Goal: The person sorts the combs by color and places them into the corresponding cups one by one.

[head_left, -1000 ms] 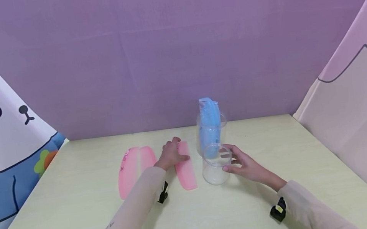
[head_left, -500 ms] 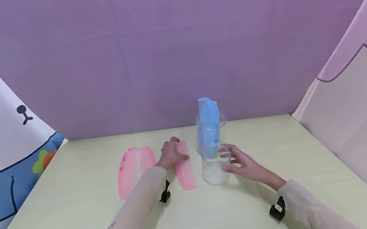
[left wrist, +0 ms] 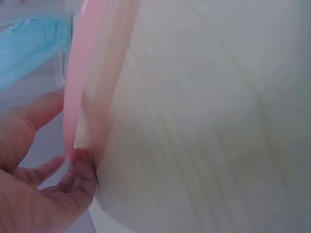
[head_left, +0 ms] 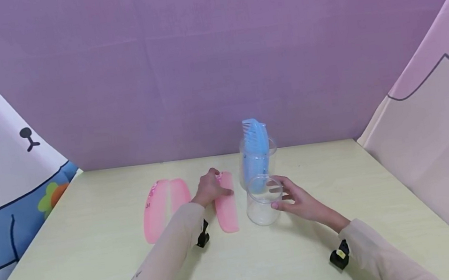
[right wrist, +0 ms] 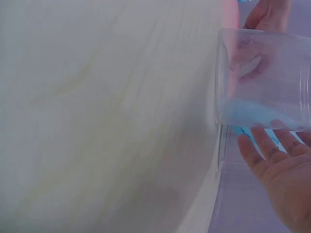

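In the head view my left hand (head_left: 209,189) pinches a pink comb (head_left: 227,213) by its far part. The left wrist view shows this comb (left wrist: 80,73) edge-on, its long edge tipped up from the tabletop, with thumb and fingers on either side. A clear plastic cup (head_left: 263,213) stands upright to its right. My right hand (head_left: 300,201) holds the cup's right side, thumb in front and fingers behind. In the right wrist view those fingertips touch the cup wall (right wrist: 272,82). Nothing is visible inside this cup.
Behind the cup stands a second clear cup (head_left: 272,145) with blue combs (head_left: 256,143) upright in it. Two more pink combs (head_left: 157,212) lie on the pale table (head_left: 73,254) left of my left hand. A purple cloth (head_left: 214,65) hangs at the back edge.
The pink comb under my left hand looks narrower and slightly turned, as its edge has tipped up. Both hands and the clear cup stay about where they were.
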The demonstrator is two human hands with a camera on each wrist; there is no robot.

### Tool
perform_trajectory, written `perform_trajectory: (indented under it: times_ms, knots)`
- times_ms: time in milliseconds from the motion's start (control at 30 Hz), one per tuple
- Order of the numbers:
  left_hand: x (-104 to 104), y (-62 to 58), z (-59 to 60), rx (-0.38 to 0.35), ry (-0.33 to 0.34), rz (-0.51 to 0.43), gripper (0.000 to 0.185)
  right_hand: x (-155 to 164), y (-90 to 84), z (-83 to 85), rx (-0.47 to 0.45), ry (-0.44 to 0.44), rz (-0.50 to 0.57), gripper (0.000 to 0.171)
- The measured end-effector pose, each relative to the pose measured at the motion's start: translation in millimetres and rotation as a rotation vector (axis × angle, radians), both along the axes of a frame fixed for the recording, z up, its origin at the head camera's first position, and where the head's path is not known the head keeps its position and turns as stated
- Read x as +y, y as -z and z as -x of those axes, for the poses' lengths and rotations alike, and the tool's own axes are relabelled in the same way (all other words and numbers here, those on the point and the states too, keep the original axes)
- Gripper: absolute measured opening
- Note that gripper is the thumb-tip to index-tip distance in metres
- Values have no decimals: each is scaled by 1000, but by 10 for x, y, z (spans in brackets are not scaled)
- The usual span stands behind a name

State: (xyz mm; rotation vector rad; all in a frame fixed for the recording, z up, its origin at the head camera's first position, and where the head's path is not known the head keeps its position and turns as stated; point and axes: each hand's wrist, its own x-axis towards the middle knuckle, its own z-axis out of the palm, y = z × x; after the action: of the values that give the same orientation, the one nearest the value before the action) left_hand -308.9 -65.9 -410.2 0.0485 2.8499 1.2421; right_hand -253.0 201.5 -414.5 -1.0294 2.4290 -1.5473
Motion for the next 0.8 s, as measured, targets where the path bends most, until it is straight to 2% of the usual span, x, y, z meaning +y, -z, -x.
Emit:
perform_trajectory:
  times_ms: [233,600,800]
  knots:
    - [-23,-41,5,0,-8,-39,67,0,22,14,18,-16,9,63]
    - [-82,-108,63,-69,-2,-173,59,-8,6,7,1,-10,10,64]
    - [-80,-184,29,-40,3,-215,57,-2,18,12,8,-9,8,62]
